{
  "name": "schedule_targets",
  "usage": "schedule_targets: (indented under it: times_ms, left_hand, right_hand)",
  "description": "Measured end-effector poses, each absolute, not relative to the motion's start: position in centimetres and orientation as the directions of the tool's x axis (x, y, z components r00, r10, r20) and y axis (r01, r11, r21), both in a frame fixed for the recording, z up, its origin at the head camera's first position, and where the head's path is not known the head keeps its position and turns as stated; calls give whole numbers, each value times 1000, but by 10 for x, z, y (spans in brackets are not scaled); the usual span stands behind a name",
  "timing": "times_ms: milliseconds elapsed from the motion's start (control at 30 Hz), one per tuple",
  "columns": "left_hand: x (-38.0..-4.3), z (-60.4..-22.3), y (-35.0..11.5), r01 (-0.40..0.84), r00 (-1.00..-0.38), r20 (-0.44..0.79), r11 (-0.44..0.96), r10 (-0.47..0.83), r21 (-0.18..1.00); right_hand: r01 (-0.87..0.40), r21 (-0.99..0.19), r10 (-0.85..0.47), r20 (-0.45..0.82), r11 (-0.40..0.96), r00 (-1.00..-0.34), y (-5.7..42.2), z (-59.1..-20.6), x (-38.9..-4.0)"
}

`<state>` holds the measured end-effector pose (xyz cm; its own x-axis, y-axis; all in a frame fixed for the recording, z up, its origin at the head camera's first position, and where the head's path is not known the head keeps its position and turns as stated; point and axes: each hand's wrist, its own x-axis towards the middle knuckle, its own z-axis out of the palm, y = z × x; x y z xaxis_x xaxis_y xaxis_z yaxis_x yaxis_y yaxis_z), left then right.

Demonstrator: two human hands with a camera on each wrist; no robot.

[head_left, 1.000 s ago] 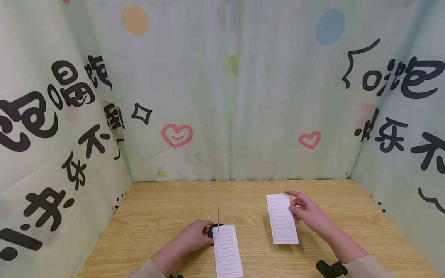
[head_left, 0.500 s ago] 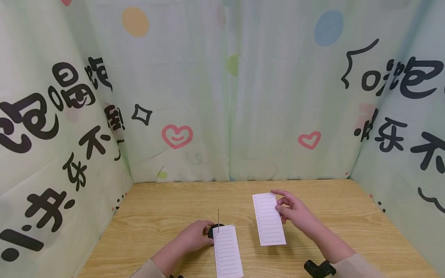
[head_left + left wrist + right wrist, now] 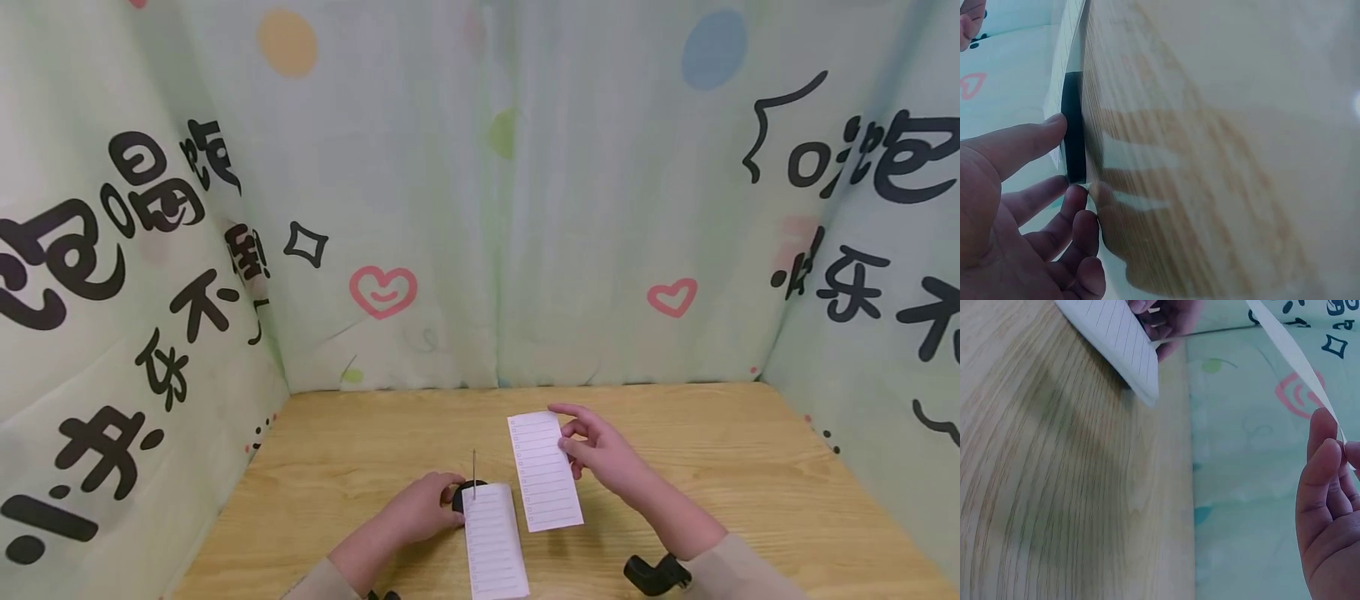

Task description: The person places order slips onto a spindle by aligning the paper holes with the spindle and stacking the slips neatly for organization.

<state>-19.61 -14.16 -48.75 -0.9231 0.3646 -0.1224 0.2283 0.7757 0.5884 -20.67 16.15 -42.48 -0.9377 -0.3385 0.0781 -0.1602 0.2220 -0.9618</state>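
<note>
A bill spike with a black round base [image 3: 458, 497] and a thin upright metal pin [image 3: 474, 468] stands on the table. Lined paper slips [image 3: 496, 542] are threaded on the pin and reach toward the front edge. My left hand [image 3: 426, 505] grips the base from the left; in the left wrist view its thumb and fingers lie at the edge of the black disc [image 3: 1074, 131]. To the right and slightly beyond, my right hand [image 3: 602, 454] pinches one lined paper slip [image 3: 544, 475] by its right edge. That slip is raised above the table, seen nearly edge-on in the right wrist view.
The wood-grain table [image 3: 360, 433] is bounded at the back and both sides by pale green printed curtains [image 3: 570, 208]. A black wrist mount [image 3: 657, 575] sits at the right sleeve.
My right hand has carried the pinched slip leftward, close beside the slips on the spike. The left hand has stayed at the base.
</note>
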Motion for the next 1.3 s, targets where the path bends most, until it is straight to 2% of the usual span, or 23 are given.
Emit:
schedule_targets:
  times_ms: [400, 667, 867, 1067, 1300]
  left_hand:
    - [-194, -482, -140, 226, -930, -112, 785, 350, 577]
    - [-194, -476, -143, 185, -963, -38, 758, 266, 626]
    - [-196, -463, -142, 168, -980, 54, 662, 190, 730]
    - [-193, -450, -137, 111, -991, 57, 490, 122, 865]
    - [-191, -439, -126, 78, -996, 52, 384, 79, 920]
  right_hand:
    - [-163, -972, -382, 88, 167, -920, 138, -427, -205]
    - [-157, -975, -398, 83, 158, -914, 127, -432, -203]
    - [-154, -976, -400, 82, 152, -913, 121, -433, -202]
    - [-153, -977, -399, 83, 148, -913, 115, -436, -201]
    - [-145, -980, -400, 79, 137, -913, 108, -439, -200]
